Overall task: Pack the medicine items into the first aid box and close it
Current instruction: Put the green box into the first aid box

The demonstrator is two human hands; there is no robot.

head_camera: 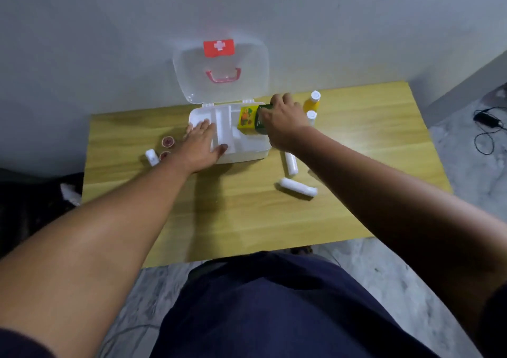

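Note:
The white first aid box [247, 153] stands open at the back of the wooden table, its clear lid [255, 64] leaning upright against the wall. My left hand [201, 145] lies flat on the box's left front corner, fingers spread. My right hand [285, 123] grips a yellow and green medicine carton [247, 117] over the box's right compartment. Two white rolls [297, 187] [291, 163] lie to the right of the box. A yellow bottle [312, 102] and a white bottle [312, 116] stand behind my right hand.
Two small red-lidded jars [168, 141] [164, 155] and a white tube [151, 157] lie left of the box. The table [241, 212] ends close to my lap. A black cable and adapter [487, 127] lie on the floor at the right.

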